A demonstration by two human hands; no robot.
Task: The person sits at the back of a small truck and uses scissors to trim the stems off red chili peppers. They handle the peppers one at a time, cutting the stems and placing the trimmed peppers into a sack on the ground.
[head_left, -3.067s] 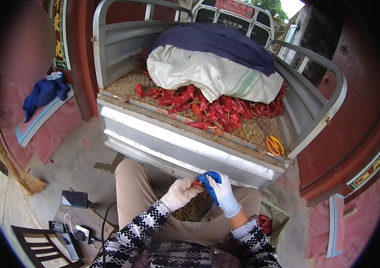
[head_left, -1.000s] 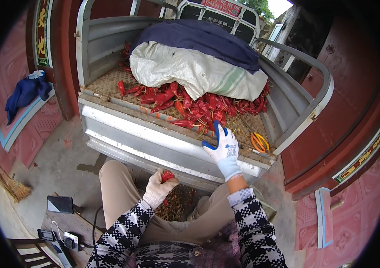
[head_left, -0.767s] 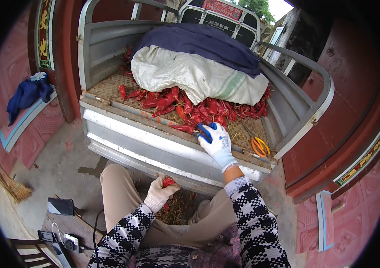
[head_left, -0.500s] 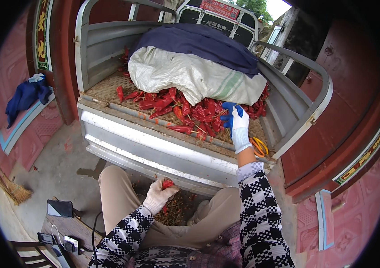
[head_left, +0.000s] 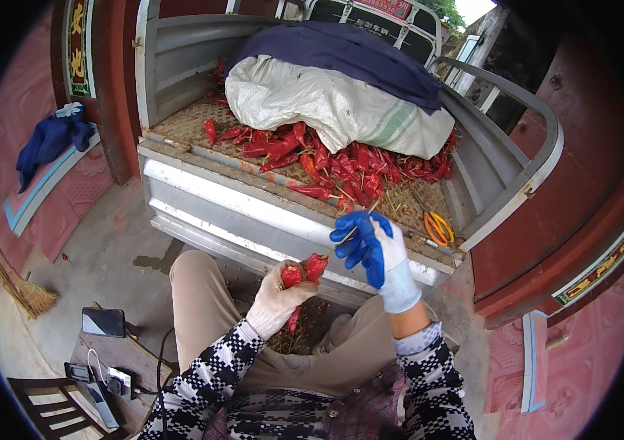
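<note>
My left hand (head_left: 276, 302), in a whitish glove, is closed around several red chili peppers (head_left: 315, 267) over my lap. Their ends stick out above the fingers, and another red tip shows below. Close by on the right is my right hand (head_left: 375, 249), in a white glove with blue-coated fingers. Its fingers are bent together around a thin, pale chili stem (head_left: 348, 236), apart from the left hand's peppers. Beyond both hands, a heap of red chilies (head_left: 359, 169) lies on the truck bed (head_left: 194, 125), partly under a white woven sack (head_left: 312, 103).
A dark blue cloth (head_left: 341, 55) covers the sack. Orange-yellow looped handles (head_left: 438, 229) lie at the bed's right rear corner. The silver tailgate (head_left: 253, 216) stands before my knees. At lower left, a phone (head_left: 103, 321) and other devices rest on a wooden bench; a broom (head_left: 29, 295) leans beyond.
My right hand has drawn back from the chili heap toward my left hand. My left hand has risen to the right, now showing more chilies. The view has shifted slightly.
</note>
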